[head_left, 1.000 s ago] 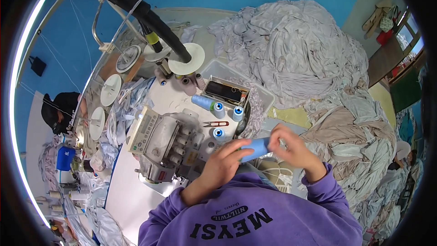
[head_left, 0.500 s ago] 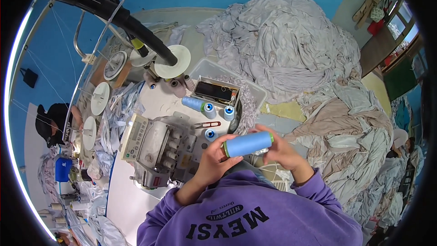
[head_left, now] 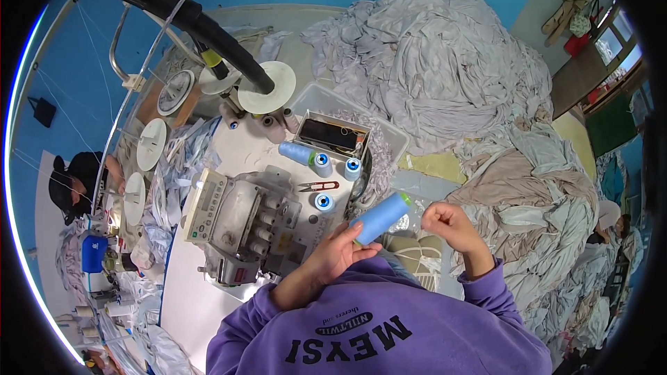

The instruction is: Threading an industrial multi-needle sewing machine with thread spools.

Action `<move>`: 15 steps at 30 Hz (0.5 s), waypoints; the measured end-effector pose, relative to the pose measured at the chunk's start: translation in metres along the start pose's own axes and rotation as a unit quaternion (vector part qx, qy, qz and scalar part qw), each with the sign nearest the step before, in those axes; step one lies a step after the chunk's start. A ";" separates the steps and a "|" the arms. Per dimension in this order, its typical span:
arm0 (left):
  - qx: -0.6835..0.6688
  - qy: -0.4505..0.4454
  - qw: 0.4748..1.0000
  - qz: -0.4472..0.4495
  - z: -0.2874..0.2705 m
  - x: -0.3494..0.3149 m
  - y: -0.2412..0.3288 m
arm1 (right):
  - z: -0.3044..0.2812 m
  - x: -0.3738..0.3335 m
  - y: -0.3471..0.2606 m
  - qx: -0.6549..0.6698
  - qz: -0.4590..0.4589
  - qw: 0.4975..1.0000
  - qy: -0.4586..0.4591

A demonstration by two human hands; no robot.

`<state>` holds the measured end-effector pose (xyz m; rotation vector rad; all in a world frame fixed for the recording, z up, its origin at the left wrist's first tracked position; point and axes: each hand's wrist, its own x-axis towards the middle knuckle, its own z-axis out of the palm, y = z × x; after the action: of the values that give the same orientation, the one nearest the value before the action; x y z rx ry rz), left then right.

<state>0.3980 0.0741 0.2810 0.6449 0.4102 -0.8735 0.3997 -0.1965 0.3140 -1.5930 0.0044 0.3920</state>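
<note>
My left hand (head_left: pixel 338 255) grips a large spool of light blue thread (head_left: pixel 384 218) by its lower end, tilted up to the right. To the right of the spool's top, my right hand (head_left: pixel 450 228) is closed in a pinch, apart from the spool. Whatever those fingers hold, if anything, is too small to make out. On the white table left of the spool lie red-handled thread snips (head_left: pixel 321 186). Smaller blue thread spools stand around them, one just below (head_left: pixel 324 202) and others above (head_left: pixel 353 168). A larger blue cone (head_left: pixel 297 153) lies on its side.
A sewing machine (head_left: pixel 240 226) stands left of my hands, with thread-stand discs (head_left: pixel 267 90) beyond. An open box (head_left: pixel 329 135) holds a dark phone-like slab beside a clear bin (head_left: pixel 396 142) of scraps. Fabric heaps (head_left: pixel 445 62) fill the right side. Another person (head_left: pixel 76 184) sits far left.
My right hand has come off the spool and moved right, its fingers now pinched. In my left hand the spool has tipped from nearly level to a steeper slant.
</note>
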 end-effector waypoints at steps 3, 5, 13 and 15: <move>0.003 0.009 1.000 0.027 -0.002 0.000 0.000 | -0.004 -0.002 -0.011 -0.031 0.027 0.996 -0.074; 0.003 0.007 0.999 0.038 -0.002 -0.001 0.000 | 0.006 0.003 -0.013 0.039 -0.016 0.999 0.027; 0.214 -0.038 0.965 0.148 0.016 -0.010 0.005 | 0.055 0.018 -0.001 0.148 0.006 0.988 0.035; 0.212 -0.049 0.967 0.135 0.012 -0.009 0.004 | 0.061 0.023 -0.002 0.151 0.028 0.985 0.078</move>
<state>0.3967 0.0735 0.2964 1.0210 0.0382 -0.7304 0.4071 -0.1318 0.3091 -1.3209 0.2209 0.2932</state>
